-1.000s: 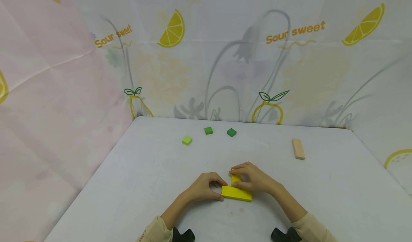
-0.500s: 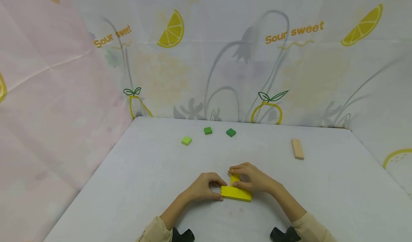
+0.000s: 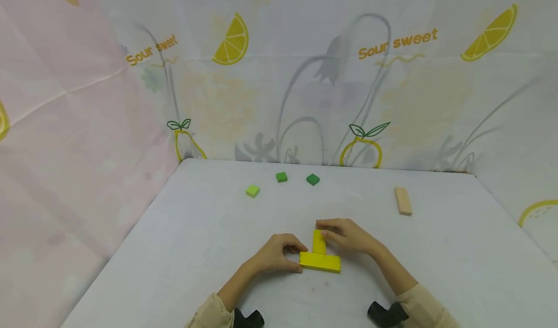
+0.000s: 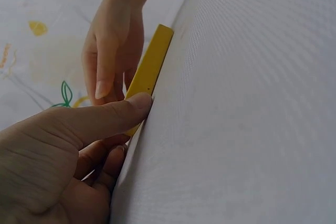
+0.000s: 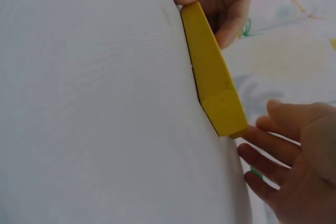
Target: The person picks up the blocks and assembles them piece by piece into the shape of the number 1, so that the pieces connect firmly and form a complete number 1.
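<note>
Two yellow wooden blocks lie flat on the table in a T shape. The long crosswise block (image 3: pixel 320 262) is nearer the body. The other block (image 3: pixel 319 242) runs away from its middle, their edges appearing to meet. My left hand (image 3: pixel 279 254) pinches the left end of the crosswise block, its thumb (image 4: pixel 139 103) on the near side in the left wrist view. My right hand (image 3: pixel 348 236) is at the far end of the other block, thumb by its right edge and fingers beyond its end. In the right wrist view its fingers (image 5: pixel 270 145) look loosely extended.
Farther back on the white table (image 3: pixel 209 241) lie a light green block (image 3: pixel 252 191), a mid-green block (image 3: pixel 281 177) and a dark green block (image 3: pixel 313 179). A plain wooden block (image 3: pixel 403 201) is at the right. A printed cloth (image 3: pixel 279 76) hangs behind.
My right hand has drawn back slightly to the right, uncovering more of the far yellow block and the crosswise block's right end. My left hand and both blocks look unmoved.
</note>
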`<state>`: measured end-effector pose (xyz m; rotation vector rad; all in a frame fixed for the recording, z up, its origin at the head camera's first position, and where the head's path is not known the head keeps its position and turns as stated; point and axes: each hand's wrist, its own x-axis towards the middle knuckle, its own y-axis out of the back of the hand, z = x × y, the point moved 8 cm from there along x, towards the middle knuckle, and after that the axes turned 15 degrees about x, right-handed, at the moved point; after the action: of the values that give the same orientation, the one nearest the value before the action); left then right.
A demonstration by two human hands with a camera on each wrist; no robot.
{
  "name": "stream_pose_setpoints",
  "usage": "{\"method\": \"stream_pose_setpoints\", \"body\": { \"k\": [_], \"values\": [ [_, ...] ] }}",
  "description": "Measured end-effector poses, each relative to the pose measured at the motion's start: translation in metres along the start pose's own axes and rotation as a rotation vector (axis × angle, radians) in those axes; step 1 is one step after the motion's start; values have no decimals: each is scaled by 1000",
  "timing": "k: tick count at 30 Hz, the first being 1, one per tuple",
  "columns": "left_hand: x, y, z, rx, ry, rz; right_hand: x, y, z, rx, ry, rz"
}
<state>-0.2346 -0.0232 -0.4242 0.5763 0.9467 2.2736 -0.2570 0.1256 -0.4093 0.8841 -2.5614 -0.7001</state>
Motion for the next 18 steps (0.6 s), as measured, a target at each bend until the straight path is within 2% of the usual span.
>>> {"method": "stream_pose_setpoints", "body": {
  "k": [5,13,18],
  "values": [
    [2,1,0,1,4,0,0,15,4,77,-12,61],
    [3,2,0,-2,-1,1,-4,26,14,146,-37,74],
    [2,1,0,-3,0,-4,-5,21,15,86,-80,60]
  ]
}}
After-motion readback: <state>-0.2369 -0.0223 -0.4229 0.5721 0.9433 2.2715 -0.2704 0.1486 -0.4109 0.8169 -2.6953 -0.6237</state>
